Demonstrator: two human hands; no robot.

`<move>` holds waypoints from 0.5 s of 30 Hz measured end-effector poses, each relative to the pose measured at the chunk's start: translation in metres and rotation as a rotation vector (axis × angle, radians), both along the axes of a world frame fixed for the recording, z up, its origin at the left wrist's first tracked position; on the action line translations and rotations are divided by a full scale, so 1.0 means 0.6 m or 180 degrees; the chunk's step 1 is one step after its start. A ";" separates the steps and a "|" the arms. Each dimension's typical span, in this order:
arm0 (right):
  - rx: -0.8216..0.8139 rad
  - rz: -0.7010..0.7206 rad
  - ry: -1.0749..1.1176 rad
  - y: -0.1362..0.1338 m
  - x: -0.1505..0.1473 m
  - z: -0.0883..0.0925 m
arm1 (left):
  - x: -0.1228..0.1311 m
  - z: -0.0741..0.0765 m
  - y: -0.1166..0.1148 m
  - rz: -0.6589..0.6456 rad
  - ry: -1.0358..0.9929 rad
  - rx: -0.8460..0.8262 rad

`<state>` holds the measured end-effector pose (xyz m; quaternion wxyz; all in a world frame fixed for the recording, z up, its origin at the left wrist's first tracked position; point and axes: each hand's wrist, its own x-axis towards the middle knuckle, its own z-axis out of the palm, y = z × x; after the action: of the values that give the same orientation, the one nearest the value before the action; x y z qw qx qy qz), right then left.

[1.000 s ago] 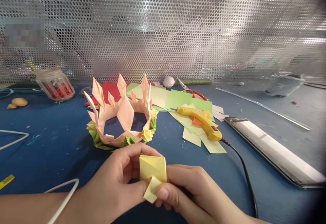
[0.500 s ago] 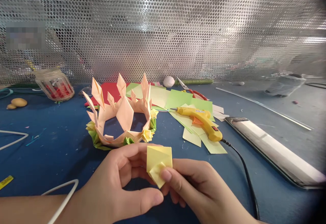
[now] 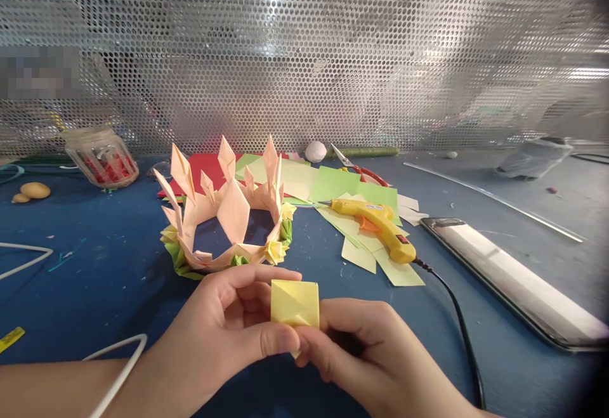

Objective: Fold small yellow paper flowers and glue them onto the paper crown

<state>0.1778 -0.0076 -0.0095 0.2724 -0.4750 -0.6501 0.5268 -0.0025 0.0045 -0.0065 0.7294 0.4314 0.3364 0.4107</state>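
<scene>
Between my two hands is a small folded piece of yellow paper [image 3: 295, 300], its square upper part facing me. My left hand [image 3: 228, 335] pinches its lower left, thumb in front and fingers behind. My right hand [image 3: 361, 342] grips the lower right corner between thumb and forefinger. Both thumbs meet over the bottom of the paper and hide most of its lower folds. Just beyond my left hand stands a peach paper crown [image 3: 233, 212] with pointed folded pieces, and yellow and green paper flowers around its base.
Right of the crown, a yellow glue gun [image 3: 375, 221] lies on green paper sheets [image 3: 335, 186], its black cord running toward me. Red-handled scissors [image 3: 361, 170] lie behind. A phone [image 3: 504, 278] is at right, a glass jar [image 3: 102, 158] at back left. A white cable [image 3: 121, 373] crosses my left forearm.
My left thumb has come up and pressed onto the front of the yellow paper, beside my right thumb. The small front flap is now mostly covered. The crown and tools stayed put.
</scene>
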 end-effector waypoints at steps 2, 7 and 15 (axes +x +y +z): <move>-0.0021 0.0012 0.0032 0.000 -0.001 0.001 | 0.000 0.001 -0.001 0.0094 0.0075 0.0057; 0.0118 0.0053 -0.0037 0.000 -0.002 0.003 | -0.003 0.002 -0.003 0.0088 0.0214 0.0071; 0.0393 0.0253 -0.0134 -0.004 0.000 0.001 | -0.004 -0.003 -0.007 0.0097 0.0642 0.0218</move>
<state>0.1779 -0.0100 -0.0091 0.2662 -0.4421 -0.7053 0.4860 -0.0051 0.0002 -0.0080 0.6704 0.4901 0.4004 0.3875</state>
